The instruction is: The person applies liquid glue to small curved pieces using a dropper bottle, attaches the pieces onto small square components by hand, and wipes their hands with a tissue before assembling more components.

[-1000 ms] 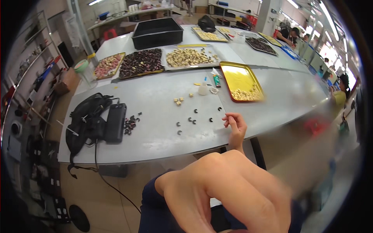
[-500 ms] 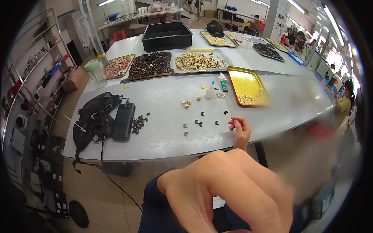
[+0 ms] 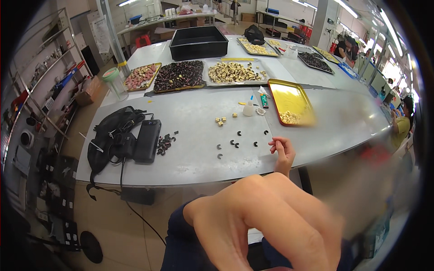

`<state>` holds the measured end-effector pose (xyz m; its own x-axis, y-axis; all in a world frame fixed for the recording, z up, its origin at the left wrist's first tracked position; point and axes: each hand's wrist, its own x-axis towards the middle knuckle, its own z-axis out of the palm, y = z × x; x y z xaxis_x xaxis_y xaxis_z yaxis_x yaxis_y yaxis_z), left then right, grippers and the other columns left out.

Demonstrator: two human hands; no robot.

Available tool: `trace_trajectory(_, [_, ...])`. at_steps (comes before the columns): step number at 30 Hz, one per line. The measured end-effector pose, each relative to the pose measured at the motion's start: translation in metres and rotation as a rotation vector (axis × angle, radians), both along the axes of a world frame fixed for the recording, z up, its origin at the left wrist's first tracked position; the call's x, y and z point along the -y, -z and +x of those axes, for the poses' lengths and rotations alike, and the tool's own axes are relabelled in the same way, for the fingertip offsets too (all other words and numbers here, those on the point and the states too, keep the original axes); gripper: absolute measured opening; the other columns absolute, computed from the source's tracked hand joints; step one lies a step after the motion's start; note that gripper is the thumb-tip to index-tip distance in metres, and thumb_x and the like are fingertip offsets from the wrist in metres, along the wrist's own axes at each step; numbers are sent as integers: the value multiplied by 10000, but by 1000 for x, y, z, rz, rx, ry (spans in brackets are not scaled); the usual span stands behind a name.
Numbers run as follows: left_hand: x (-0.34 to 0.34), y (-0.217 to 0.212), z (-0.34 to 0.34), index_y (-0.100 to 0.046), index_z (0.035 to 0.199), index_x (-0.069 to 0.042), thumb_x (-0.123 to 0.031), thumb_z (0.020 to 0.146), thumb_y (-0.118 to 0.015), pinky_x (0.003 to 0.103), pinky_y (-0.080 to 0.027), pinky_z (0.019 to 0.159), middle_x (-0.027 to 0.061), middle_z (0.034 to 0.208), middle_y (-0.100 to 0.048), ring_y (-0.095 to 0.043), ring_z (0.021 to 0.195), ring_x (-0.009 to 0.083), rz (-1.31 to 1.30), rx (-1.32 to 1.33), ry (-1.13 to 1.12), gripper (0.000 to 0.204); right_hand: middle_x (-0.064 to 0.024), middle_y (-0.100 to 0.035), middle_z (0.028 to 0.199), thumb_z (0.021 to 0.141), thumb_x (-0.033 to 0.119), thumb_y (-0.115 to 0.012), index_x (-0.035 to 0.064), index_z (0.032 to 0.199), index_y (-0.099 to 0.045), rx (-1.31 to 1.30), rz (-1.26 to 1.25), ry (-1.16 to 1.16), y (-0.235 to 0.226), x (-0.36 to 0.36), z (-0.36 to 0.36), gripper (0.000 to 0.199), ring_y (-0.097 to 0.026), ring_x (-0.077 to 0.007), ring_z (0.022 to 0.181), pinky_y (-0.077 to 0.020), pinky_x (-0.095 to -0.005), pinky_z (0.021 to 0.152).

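My left hand (image 3: 266, 212) fills the lower middle, very close, its fingers bent and knuckles up. The fingertips lie outside the picture, so anything held is hidden. At the table's near edge, my right hand (image 3: 283, 151) has its fingers curled toward the thumb, and no object shows in them. A small black C-shaped piece (image 3: 266, 132) lies just beyond its fingertips. Further left, another black C-shaped piece (image 3: 255, 144) is among several scattered on the grey tabletop (image 3: 194, 158). Small gold-coloured blocks (image 3: 220, 121) and a white squeeze bottle (image 3: 248, 109) stand farther back.
A yellow tray (image 3: 289, 97) holds small pale pieces. At left lie a black power bank (image 3: 147, 141), a black mesh bag (image 3: 106, 135) and a pile of dark pieces (image 3: 165, 143). Filled trays and a black bin (image 3: 199, 45) line the back. Co-workers sit at the far right.
The table and the things on it have shifted slightly right in the picture. Both hands keep nearly the same pose, and no piece has visibly moved on the table.
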<state>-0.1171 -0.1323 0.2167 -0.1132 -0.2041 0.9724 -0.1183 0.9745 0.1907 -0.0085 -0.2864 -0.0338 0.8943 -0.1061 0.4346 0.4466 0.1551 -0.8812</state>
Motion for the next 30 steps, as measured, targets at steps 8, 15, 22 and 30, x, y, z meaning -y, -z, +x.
trace_trajectory(8, [2,0,-1,-632,959,207,-157,808,-771,322,-584,657,276,866,-658,-670,760,294,-1,10,-5,418,-76,-647,838,959,70,-503,-5,1007,-625,13,-9,-2,-1,0,-1,152,-524,-78,686,-435,-211,656])
trace_trajectory(15, [4,-3,2,-630,963,210,-171,802,-778,331,-584,678,273,862,-658,-669,763,300,13,44,11,439,-77,-648,837,959,67,-500,-7,1009,-625,9,-9,10,0,2,0,153,-526,-78,687,-436,-210,657])
trace_trajectory(22, [6,0,-1,-629,963,212,-175,805,-776,319,-584,660,273,864,-658,-668,763,296,2,-18,-1,444,-79,-649,839,956,61,-504,-6,1005,-626,9,6,-9,5,0,3,148,-530,-80,686,-437,-211,652])
trace_trajectory(30, [21,1,2,-636,961,203,-162,808,-774,314,-585,656,270,862,-652,-671,762,295,52,-36,109,419,-75,-653,847,957,65,-511,-8,1009,-622,-8,23,11,2,2,0,142,-534,-77,688,-437,-209,650])
